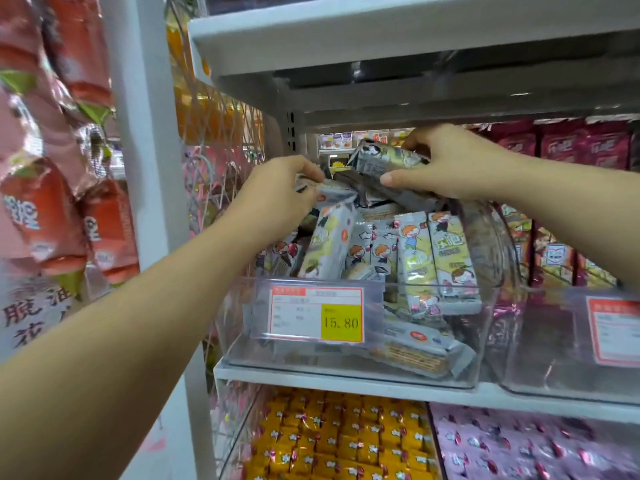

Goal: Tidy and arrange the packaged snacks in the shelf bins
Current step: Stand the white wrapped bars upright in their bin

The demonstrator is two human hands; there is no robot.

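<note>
The right hand grasps a grey cartoon-printed snack packet between thumb and curled fingers, holding it tilted above the far part of the clear bin. To its left, the left hand pinches another packet lying on top of the pile. The remaining packets stand mostly upright or lean inside the bin, which sits on the white shelf with a price tag on its near wall, above yellow candies on the shelf below.
</note>
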